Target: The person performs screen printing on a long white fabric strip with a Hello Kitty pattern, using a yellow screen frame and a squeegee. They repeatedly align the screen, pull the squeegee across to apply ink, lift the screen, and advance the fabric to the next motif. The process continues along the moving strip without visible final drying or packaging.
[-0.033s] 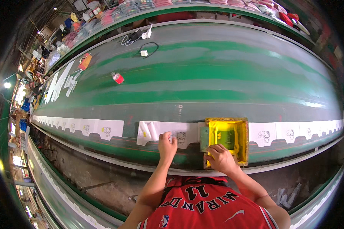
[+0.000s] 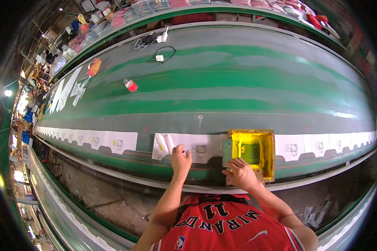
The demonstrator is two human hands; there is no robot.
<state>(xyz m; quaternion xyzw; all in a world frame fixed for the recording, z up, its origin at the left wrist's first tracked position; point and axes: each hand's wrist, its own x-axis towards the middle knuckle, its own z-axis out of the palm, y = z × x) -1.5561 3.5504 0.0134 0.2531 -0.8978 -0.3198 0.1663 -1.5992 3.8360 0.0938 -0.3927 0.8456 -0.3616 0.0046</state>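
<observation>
Curling over yellow frame [image 2: 270,152], right hand [image 2: 241,173] palm-down.

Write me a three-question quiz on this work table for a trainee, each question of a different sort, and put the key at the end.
1. Which hand is at the near left corner of the yellow-lined frame?
2. True or false: the bottle with the red label is to the right of that frame.
3. Fill in the blank: the white sheet nearest the left hand is partly ____ rather than lying fully flat.

Key:
1. The right hand.
2. False; the bottle is to the left of the frame, farther from the person.
3. Rolled up.
</observation>
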